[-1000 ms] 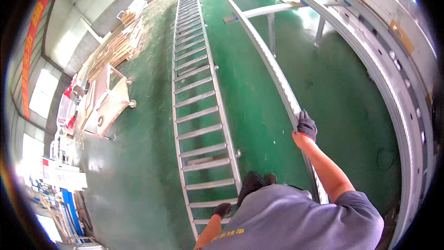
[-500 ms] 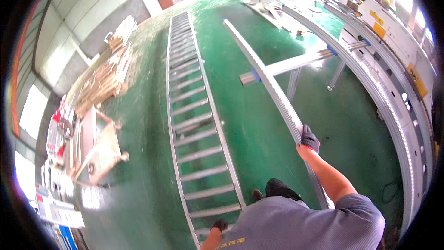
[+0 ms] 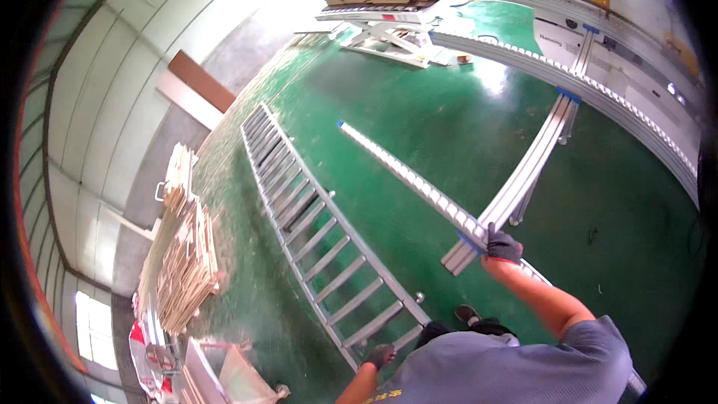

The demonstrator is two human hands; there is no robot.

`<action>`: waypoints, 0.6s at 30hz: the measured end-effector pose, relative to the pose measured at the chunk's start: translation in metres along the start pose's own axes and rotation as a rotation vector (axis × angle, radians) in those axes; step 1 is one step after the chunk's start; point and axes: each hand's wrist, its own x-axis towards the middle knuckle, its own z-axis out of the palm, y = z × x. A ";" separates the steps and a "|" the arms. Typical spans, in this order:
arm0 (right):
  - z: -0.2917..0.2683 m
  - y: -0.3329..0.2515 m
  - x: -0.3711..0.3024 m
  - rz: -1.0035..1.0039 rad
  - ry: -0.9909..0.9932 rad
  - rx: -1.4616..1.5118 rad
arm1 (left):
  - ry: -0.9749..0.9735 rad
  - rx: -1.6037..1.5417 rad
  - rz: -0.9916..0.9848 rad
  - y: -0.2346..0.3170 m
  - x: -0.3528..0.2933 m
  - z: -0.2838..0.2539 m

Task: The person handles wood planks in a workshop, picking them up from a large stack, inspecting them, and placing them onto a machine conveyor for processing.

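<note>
My right hand [image 3: 503, 245], in a dark glove, is closed round a long silver roller rail [image 3: 411, 179] with white rollers along its top. The rail slants from the far middle down toward my right side. Just ahead of that hand, the rail rests across a silver crossbeam [image 3: 516, 179], with a blue piece [image 3: 473, 242] at the joint. My left hand [image 3: 381, 355], gloved too, hangs low by the near end of a ladder-like metal roller frame [image 3: 333, 209]. Its fingers look loosely bent with nothing visible in them, and in this view they overlap the frame's near end.
Another roller rail [image 3: 538, 63] runs along a large white machine [image 3: 636, 67] at the right. Boards lie on a scissor lift table [image 3: 374, 16] at the back. Wood stacks [image 3: 187, 269] and a wooden cart [image 3: 239, 374] stand left on the green floor [image 3: 314, 93].
The view has swung to the right and I stand farther forward. My right hand has come up close to the crossbeam joint, still on the rail. My left hand stays low beside the frame.
</note>
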 end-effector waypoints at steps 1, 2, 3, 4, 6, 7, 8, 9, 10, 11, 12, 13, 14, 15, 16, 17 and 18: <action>0.001 -0.008 0.017 0.013 -0.002 0.013 | -0.061 0.333 0.069 0.009 0.021 -0.022; 0.000 -0.018 0.036 0.017 -0.001 0.031 | -0.093 0.658 0.155 0.016 0.039 -0.042; -0.001 -0.029 0.046 0.009 0.038 0.085 | -0.094 0.913 0.191 0.030 0.051 -0.066; 0.005 -0.032 0.061 -0.007 0.046 0.111 | -0.089 1.170 0.236 0.048 0.065 -0.090; 0.007 -0.053 0.084 0.014 0.052 0.150 | -0.092 1.040 -0.001 0.070 0.083 -0.146; -0.003 -0.069 0.092 0.047 0.036 0.167 | -0.075 0.950 -0.119 0.080 0.095 -0.175; 0.003 -0.079 0.105 0.103 0.049 0.166 | -0.071 0.901 -0.201 0.090 0.111 -0.205; 0.008 -0.090 0.117 0.122 0.087 0.172 | -0.066 0.866 -0.274 0.100 0.125 -0.235; 0.009 -0.105 0.132 0.141 0.139 0.178 | -0.059 0.854 -0.316 0.113 0.145 -0.272; 0.013 -0.116 0.149 0.162 0.179 0.178 | -0.067 0.853 -0.351 0.126 0.167 -0.304; 0.020 -0.125 0.159 0.186 0.204 0.173 | -0.085 0.860 -0.372 0.136 0.193 -0.338; 0.019 -0.138 0.178 0.194 0.256 0.183 | -0.080 0.876 -0.376 0.160 0.229 -0.380; 0.022 -0.153 0.185 0.229 0.261 0.169 | -0.091 0.891 -0.400 0.176 0.250 -0.415; 0.025 -0.167 0.200 0.253 0.261 0.171 | -0.086 0.931 -0.364 0.197 0.286 -0.451; 0.028 -0.179 0.212 0.275 0.229 0.162 | -0.029 1.247 -0.022 0.220 0.328 -0.478; 0.029 -0.192 0.231 0.282 0.231 0.163 | 0.039 1.539 0.338 0.244 0.363 -0.507; 0.036 -0.197 0.241 0.340 0.219 0.135 | -0.168 1.234 0.031 0.306 0.423 -0.521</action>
